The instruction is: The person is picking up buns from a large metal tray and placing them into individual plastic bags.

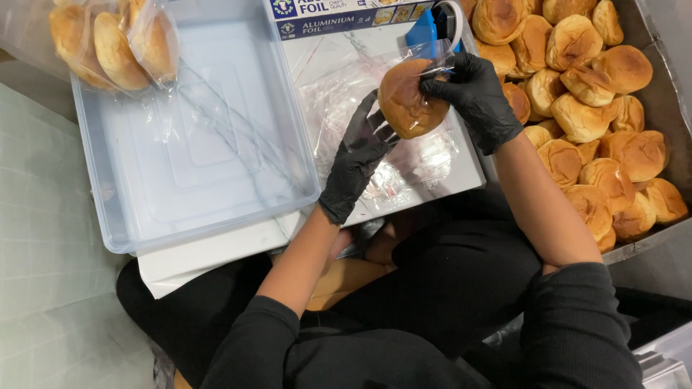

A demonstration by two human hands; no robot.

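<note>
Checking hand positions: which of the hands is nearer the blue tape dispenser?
Right. The right hand grips the bun just below the blue tape dispenser; the left hand sits lower, under the bun.

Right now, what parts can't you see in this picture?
Head view only:
- Underside of the bun: hidden by the right hand and left hand.
- Bagged buns: cut off by the top edge.
- Tape dispenser: mostly cut off at the top.
- Tray of buns: lower layers buried.
</note>
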